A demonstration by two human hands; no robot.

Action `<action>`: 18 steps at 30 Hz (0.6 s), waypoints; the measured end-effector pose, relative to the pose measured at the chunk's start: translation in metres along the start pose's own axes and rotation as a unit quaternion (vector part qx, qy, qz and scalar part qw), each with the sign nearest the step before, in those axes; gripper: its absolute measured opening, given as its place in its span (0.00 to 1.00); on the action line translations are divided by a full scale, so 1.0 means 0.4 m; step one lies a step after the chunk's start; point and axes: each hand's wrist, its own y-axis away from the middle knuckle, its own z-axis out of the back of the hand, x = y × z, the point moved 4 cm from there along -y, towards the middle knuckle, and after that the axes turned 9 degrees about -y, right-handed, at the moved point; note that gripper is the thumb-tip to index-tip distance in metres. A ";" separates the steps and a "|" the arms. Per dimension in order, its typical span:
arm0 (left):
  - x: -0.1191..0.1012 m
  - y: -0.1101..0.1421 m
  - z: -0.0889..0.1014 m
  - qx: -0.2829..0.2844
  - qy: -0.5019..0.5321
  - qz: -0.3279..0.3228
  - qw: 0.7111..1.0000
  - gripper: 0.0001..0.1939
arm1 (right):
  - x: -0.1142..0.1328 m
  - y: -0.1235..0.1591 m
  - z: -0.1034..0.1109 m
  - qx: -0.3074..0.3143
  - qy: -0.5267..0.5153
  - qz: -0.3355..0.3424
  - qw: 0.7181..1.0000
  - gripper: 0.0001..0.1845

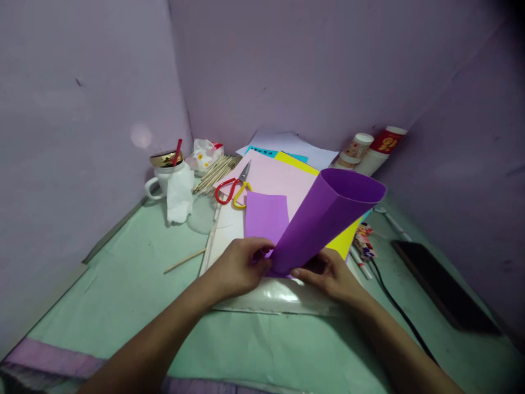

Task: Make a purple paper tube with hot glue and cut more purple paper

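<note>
A purple sheet (324, 219) is curled into a wide cone that opens up and to the right. My left hand (238, 268) pinches its narrow lower end from the left, fingers closed on the paper. My right hand (328, 276) grips the same end from the right, fingers curled under the roll. Behind the cone lie a smaller light purple sheet (266, 216), a pink sheet (279, 178) and a yellow sheet (344, 241). Red and yellow handled scissors (232, 189) rest on the pink sheet's left edge.
A white mug (166, 178) with a gold lid, a tissue and wooden sticks (215, 172) stand at the back left. Paper cups (371, 150) lie at the back right. A dark phone (443, 284), a black cable (394, 303) and pens (361, 262) are on the right.
</note>
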 end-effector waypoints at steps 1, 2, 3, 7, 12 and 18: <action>-0.001 0.000 -0.001 0.005 0.006 0.001 1.000 0.13 | 0.000 -0.001 0.000 0.003 0.000 0.002 1.000 0.18; -0.002 0.000 -0.003 0.008 0.011 0.001 1.000 0.13 | 0.001 -0.001 0.000 0.005 0.002 0.004 1.000 0.18; -0.005 0.000 -0.005 0.008 0.016 0.000 1.000 0.13 | 0.001 -0.001 0.000 0.007 0.005 0.008 1.000 0.18; -0.015 0.002 -0.019 0.000 0.074 0.003 0.997 0.15 | 0.005 -0.001 -0.001 0.014 -0.001 0.028 1.000 0.18; -0.025 -0.003 -0.039 -0.001 0.157 0.000 0.988 0.23 | 0.019 -0.002 -0.006 0.030 -0.030 0.059 0.997 0.19; 0.004 -0.013 -0.061 -0.011 0.103 0.070 0.992 0.16 | 0.034 -0.005 0.002 0.023 -0.002 0.069 0.997 0.18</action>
